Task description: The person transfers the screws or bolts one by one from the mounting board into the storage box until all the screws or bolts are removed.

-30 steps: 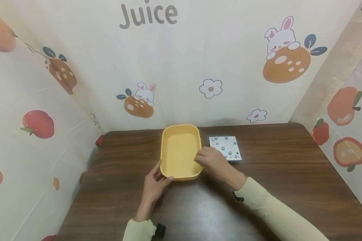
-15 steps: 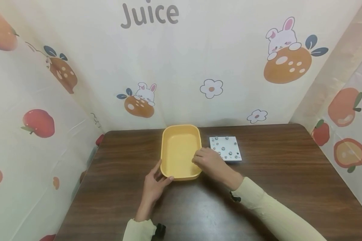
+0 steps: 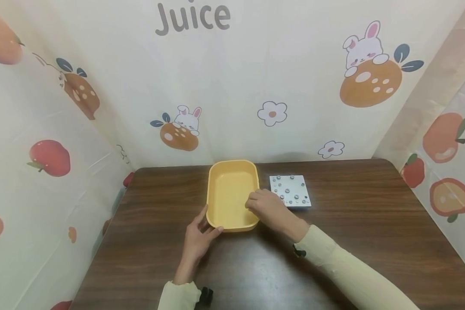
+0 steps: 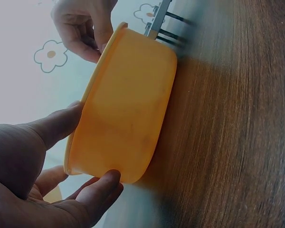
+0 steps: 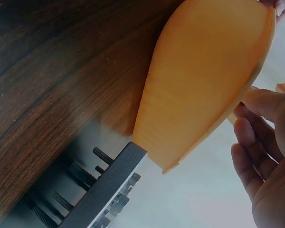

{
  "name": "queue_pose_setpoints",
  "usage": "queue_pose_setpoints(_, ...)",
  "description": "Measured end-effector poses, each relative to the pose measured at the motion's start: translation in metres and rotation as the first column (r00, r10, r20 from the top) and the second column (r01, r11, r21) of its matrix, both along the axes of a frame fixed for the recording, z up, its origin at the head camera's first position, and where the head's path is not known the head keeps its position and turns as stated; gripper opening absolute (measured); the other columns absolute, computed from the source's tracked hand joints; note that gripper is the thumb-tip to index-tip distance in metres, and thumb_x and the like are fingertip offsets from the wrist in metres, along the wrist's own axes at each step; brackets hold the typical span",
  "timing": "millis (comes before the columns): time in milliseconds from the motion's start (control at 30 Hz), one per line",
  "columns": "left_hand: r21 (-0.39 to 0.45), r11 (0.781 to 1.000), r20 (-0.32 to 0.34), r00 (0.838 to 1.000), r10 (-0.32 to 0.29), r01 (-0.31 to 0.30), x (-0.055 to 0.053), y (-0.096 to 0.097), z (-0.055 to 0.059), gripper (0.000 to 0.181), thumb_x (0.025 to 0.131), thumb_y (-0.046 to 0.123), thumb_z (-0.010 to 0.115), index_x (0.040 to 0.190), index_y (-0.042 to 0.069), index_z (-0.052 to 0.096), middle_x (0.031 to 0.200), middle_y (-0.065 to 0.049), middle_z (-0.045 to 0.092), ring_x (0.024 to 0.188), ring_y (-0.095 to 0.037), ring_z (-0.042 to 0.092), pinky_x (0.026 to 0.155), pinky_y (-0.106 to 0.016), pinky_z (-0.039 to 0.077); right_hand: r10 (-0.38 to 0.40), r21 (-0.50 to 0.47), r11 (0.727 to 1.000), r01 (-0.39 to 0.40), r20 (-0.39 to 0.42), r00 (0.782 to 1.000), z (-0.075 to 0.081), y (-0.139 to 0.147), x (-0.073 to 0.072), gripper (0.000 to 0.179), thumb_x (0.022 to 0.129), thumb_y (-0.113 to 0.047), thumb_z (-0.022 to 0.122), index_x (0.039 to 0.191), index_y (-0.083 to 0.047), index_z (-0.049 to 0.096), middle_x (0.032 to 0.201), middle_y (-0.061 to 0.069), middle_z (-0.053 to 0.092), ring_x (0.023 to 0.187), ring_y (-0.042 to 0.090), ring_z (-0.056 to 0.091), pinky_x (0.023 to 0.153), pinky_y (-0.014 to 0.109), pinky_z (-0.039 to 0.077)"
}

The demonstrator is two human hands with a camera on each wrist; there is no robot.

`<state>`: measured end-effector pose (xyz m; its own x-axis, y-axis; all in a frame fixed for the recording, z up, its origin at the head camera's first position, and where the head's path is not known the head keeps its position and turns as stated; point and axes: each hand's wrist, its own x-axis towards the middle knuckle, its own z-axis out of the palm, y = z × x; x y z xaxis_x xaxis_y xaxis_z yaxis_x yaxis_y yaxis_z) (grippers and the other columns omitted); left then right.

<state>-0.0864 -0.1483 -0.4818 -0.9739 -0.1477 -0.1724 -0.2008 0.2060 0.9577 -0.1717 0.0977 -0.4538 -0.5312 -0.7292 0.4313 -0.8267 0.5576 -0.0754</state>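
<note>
Below grey "Juice" lettering point(image 3: 193, 19), left fingers point(image 4: 57, 126) gripping yellow tray point(image 3: 232, 193), right fingers point(image 5: 247, 166) curled, grasp unclear.

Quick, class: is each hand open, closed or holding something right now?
Left hand: holding the yellow tray at its near-left corner.
Right hand: curled at the tray's right edge; whether it holds anything cannot be told.

Fruit-print backdrop point(image 3: 232, 73) behind brown table point(image 3: 356, 202)
</note>
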Motion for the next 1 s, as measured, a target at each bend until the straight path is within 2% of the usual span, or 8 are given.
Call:
queue_pose_setpoints(367,-0.006,1.0,0.01,1.0,0.004,-0.004,-0.001,0.0,-0.001,0.09,0.086,0.008,0.088,0.163,0.009,0.04,0.166,-0.03,0.034,0.146,-0.047,0.047,0.108,-0.047,0.054,-0.042,0.054,0.998,0.04,0.038,0.998,0.004,-0.008,-0.006,0.015,0.084,0.002,0.078,0.087,-0.013,0.077,0.083,-0.001,0.069,0.077,0.02,0.063,0.07,0.032,0.055)
queue_pose_setpoints(633,-0.018,1.0,0.023,1.0,0.008,-0.008,-0.001,0.001,-0.001,0.09,0.087,0.011,0.088,0.163,0.012,0.041,0.165,-0.029,0.036,0.145,-0.046,0.048,0.107,-0.048,0.054,-0.039,0.072,0.997,0.036,0.051,0.998,0.005,-0.014,-0.009,0.016,0.083,0.003,0.075,0.085,-0.013,0.078,0.081,0.0,0.069,0.077,0.021,0.064,0.071,0.031,0.056)
queue_pose_setpoints(1000,-0.02,1.0,0.028,1.0,0.012,-0.012,-0.001,0.0,-0.001,0.09,0.086,0.011,0.089,0.163,0.011,0.041,0.165,-0.029,0.036,0.145,-0.045,0.048,0.108,-0.047,0.054,-0.072,0.115,0.992,0.059,0.116,0.991,0.008,-0.022,-0.011,0.019,0.081,0.004,0.075,0.083,-0.014,0.079,0.077,0.0,0.069,0.072,0.021,0.063,0.067,0.031,0.055)
